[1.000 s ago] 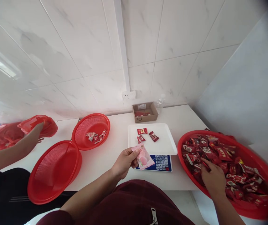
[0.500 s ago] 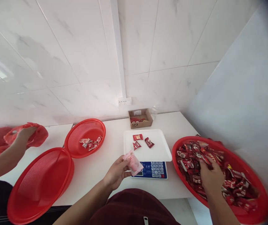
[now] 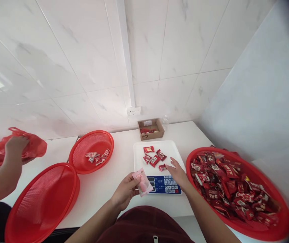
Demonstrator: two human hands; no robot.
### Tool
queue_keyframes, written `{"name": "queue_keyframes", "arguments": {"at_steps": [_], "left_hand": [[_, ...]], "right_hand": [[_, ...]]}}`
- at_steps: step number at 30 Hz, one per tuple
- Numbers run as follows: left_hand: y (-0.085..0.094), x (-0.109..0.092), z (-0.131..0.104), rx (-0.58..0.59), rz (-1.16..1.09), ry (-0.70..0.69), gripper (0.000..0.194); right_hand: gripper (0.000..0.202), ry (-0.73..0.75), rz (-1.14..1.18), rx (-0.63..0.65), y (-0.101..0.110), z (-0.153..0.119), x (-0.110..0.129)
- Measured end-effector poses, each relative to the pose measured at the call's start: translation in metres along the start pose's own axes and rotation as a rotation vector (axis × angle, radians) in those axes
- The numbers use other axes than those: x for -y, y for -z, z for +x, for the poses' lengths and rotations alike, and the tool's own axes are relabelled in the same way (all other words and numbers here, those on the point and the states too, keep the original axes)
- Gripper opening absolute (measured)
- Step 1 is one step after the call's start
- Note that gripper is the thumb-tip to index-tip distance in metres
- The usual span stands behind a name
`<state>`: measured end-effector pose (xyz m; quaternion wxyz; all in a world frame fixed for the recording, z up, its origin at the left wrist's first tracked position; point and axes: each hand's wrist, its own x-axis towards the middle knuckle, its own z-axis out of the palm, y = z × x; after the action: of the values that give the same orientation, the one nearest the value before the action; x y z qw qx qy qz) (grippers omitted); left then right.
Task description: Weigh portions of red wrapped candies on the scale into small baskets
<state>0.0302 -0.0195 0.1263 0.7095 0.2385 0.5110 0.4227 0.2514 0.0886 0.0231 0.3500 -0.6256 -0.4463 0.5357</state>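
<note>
My left hand [image 3: 126, 189] is closed on a small pink packet [image 3: 142, 182] with a see-through window, held in front of the scale. Over the right side of the scale's white tray [image 3: 169, 148], my right hand [image 3: 178, 172] is open, fingers apart. Right by its fingertips lies a small red wrapped candy [image 3: 162, 167]; whether they still touch I cannot tell. Several other red candies [image 3: 155, 161] lie on the tray. The scale's blue keypad [image 3: 163, 184] shows below it, partly covered by the packet and my right hand.
At right stands a red basket [image 3: 193, 189] heaped with red-wrapped candies. A cardboard box [image 3: 151, 135] sits behind the scale. To the left are a red basket [image 3: 77, 148] with several candies and another red basket [image 3: 43, 202]. A co-worker's hand [image 3: 18, 145] holds a red bag [image 3: 36, 145].
My right hand has moved left from the candy basket to the scale, and two more red candies now lie on the tray. The co-worker's hand with the red bag shifted slightly left.
</note>
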Motion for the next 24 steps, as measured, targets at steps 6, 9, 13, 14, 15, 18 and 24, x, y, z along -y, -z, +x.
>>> {"name": "queue_keyframes", "arguments": {"at_steps": [6,9,13,14,15,18,24], "left_hand": [[0.007,0.013,0.005,-0.052,0.07,0.035,0.04],[0.008,0.019,0.009,-0.017,0.085,0.044,0.042],[0.008,0.027,0.016,0.04,0.153,0.059,0.04],[0.009,0.029,0.018,0.055,0.184,0.067,0.039],[0.009,0.031,0.02,0.071,0.215,0.08,0.038],[0.012,0.036,0.027,0.117,0.283,0.131,0.036],[0.012,0.039,0.041,0.194,0.322,0.211,0.034]], "right_hand": [[0.064,-0.037,0.032,0.282,-0.012,-0.042,0.001],[0.06,-0.144,0.128,0.533,-0.023,-0.071,0.009],[0.049,-0.116,0.1,0.701,-0.032,-0.098,0.015],[0.045,-0.118,0.103,0.686,-0.033,-0.102,0.014],[0.043,-0.126,0.113,0.654,-0.034,-0.105,0.012],[0.042,-0.164,0.153,0.528,-0.031,-0.111,0.002],[0.04,-0.222,0.205,0.323,-0.008,-0.121,-0.014]]}}
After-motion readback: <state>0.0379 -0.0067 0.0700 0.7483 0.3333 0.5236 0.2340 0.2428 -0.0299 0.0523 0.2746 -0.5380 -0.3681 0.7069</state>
